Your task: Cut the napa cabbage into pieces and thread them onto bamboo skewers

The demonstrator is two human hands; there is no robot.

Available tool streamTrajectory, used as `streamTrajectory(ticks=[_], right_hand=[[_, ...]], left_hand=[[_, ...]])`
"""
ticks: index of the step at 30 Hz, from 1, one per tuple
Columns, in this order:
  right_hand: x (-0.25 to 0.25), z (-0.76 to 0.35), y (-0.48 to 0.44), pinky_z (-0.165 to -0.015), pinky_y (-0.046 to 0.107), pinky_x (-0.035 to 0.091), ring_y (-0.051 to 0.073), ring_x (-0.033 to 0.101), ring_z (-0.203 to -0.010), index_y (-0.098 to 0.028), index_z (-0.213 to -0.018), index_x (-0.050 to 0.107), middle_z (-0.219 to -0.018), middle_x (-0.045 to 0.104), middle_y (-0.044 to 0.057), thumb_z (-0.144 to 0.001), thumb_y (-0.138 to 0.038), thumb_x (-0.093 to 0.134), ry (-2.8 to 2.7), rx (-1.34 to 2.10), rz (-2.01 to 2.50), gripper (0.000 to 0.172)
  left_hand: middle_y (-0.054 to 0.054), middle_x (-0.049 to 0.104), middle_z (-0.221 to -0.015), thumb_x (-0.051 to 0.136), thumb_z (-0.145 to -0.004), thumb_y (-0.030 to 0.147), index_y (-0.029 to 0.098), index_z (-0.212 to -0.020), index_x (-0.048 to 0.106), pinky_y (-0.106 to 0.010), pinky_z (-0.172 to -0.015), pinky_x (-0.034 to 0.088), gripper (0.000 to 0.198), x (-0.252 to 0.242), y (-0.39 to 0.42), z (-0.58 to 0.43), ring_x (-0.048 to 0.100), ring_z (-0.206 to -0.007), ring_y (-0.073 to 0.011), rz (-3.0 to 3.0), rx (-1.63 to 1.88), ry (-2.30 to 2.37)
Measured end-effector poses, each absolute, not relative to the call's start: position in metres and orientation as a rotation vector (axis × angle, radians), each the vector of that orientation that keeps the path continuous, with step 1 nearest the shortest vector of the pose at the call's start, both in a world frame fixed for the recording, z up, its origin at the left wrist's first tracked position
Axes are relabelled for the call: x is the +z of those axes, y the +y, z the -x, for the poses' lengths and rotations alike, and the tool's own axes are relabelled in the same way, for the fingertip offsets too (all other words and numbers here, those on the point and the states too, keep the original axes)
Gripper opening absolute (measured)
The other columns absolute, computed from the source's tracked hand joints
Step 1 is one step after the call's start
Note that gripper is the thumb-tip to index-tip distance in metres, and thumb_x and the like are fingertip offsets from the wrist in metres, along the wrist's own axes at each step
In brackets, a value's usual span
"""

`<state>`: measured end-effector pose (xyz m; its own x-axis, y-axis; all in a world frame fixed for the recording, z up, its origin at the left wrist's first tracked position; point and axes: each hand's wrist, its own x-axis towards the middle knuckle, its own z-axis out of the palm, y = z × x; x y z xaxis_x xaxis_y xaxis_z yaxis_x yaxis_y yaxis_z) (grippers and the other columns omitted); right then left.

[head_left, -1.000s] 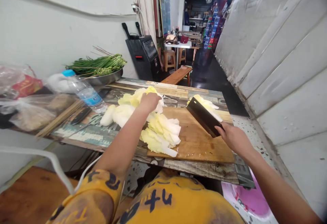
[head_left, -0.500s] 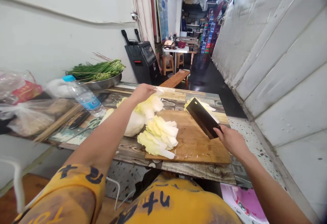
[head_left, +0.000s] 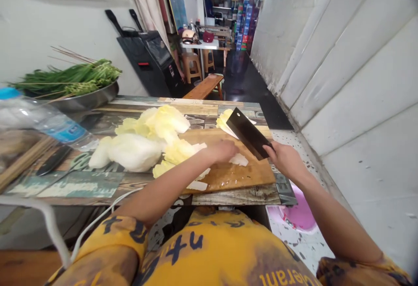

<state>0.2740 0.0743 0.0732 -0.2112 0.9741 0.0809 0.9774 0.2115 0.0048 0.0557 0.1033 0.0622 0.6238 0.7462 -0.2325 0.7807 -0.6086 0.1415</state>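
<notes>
My right hand (head_left: 287, 159) grips a dark cleaver (head_left: 248, 132) by its handle, the blade tilted up above the right side of the wooden cutting board (head_left: 257, 175). Over the board's middle, my left hand (head_left: 225, 150) is closed on a napa cabbage leaf, whose white stem end (head_left: 239, 159) shows beyond the fingers; the rest is hidden. Cut cabbage leaves (head_left: 179, 151) lie on the left of the board, partly behind my left forearm. Beside it rest a pale cabbage head (head_left: 135, 152) and loose yellow leaves (head_left: 163, 120). More cabbage (head_left: 225, 120) sits past the board's far edge, behind the cleaver.
On the left stand a metal bowl of green vegetables (head_left: 98, 94) and a tilted water bottle (head_left: 62, 127). A black-handled knife (head_left: 54, 160), green-handled scissors (head_left: 83, 159) and wooden skewers (head_left: 24, 162) lie near them. A pink basin (head_left: 302, 212) is below the table at right.
My left hand has moved right and down from the loose leaves to the board, bringing a cabbage leaf. The cleaver stays held over the board's right side. The view has shifted.
</notes>
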Motion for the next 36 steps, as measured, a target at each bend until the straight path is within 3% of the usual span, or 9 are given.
streamTrajectory(ticks=[3, 6, 12, 19, 27, 36], right_hand=[[0.079, -0.276, 0.065, -0.054, 0.028, 0.029, 0.021, 0.063, -0.064, -0.018, -0.084, 0.058, -0.070, 0.068, 0.008, -0.097, -0.040, 0.035, -2.423, -0.128, 1.912, 0.034], [0.083, -0.275, 0.059, -0.053, 0.027, 0.027, 0.020, 0.062, -0.061, -0.017, -0.083, 0.058, -0.067, 0.067, 0.007, -0.097, -0.040, 0.035, -2.496, -0.180, 1.854, 0.035], [0.093, -0.268, 0.065, -0.051, 0.028, 0.020, 0.019, 0.062, -0.061, -0.017, -0.089, 0.059, -0.072, 0.069, 0.007, -0.097, -0.043, 0.035, -2.760, -0.291, 1.671, 0.037], [0.110, -0.268, 0.075, -0.051, 0.028, 0.017, 0.016, 0.058, -0.058, -0.017, -0.085, 0.059, -0.071, 0.068, 0.006, -0.098, -0.043, 0.034, -2.964, -0.331, 1.520, 0.038], [0.098, -0.277, 0.083, -0.051, 0.028, 0.015, 0.015, 0.055, -0.054, -0.017, -0.083, 0.058, -0.066, 0.065, 0.005, -0.098, -0.042, 0.031, -2.944, -0.348, 1.416, 0.040], [0.100, -0.278, 0.078, -0.052, 0.027, 0.022, 0.016, 0.057, -0.056, -0.016, -0.085, 0.059, -0.068, 0.067, 0.005, -0.098, -0.040, 0.036, -2.937, -0.235, 1.419, 0.035]], left_hand=[[-0.017, 0.059, -0.112, 0.038, -0.090, 0.011, 0.011, -0.110, 0.059, -0.041, -0.092, 0.038, 0.029, 0.047, 0.076, -0.052, 0.053, -0.108, -0.0267, -2.745, 0.032, 1.498], [-0.016, 0.059, -0.114, 0.038, -0.092, 0.013, 0.010, -0.111, 0.059, -0.040, -0.093, 0.039, 0.029, 0.031, 0.045, -0.051, 0.051, -0.110, -0.0266, -2.886, 0.262, 1.579], [-0.016, 0.062, -0.107, 0.037, -0.093, 0.012, 0.006, -0.126, 0.050, -0.042, -0.090, 0.042, 0.037, 0.004, 0.030, -0.066, 0.055, -0.103, -0.0267, -2.809, 0.214, 1.742], [-0.017, 0.062, -0.101, 0.043, -0.090, 0.012, 0.006, -0.103, 0.062, -0.040, -0.084, 0.045, 0.025, 0.003, 0.033, -0.072, 0.055, -0.096, -0.0277, -2.752, 0.191, 1.726], [-0.015, 0.062, -0.102, 0.040, -0.089, 0.010, 0.008, -0.107, 0.062, -0.040, -0.086, 0.045, 0.028, 0.006, 0.035, -0.069, 0.054, -0.096, -0.0268, -2.706, 0.174, 1.753], [-0.017, 0.061, -0.095, 0.043, -0.088, 0.010, 0.006, -0.098, 0.065, -0.042, -0.085, 0.045, 0.024, 0.008, 0.038, -0.066, 0.054, -0.092, -0.0278, -2.697, 0.209, 1.775]])
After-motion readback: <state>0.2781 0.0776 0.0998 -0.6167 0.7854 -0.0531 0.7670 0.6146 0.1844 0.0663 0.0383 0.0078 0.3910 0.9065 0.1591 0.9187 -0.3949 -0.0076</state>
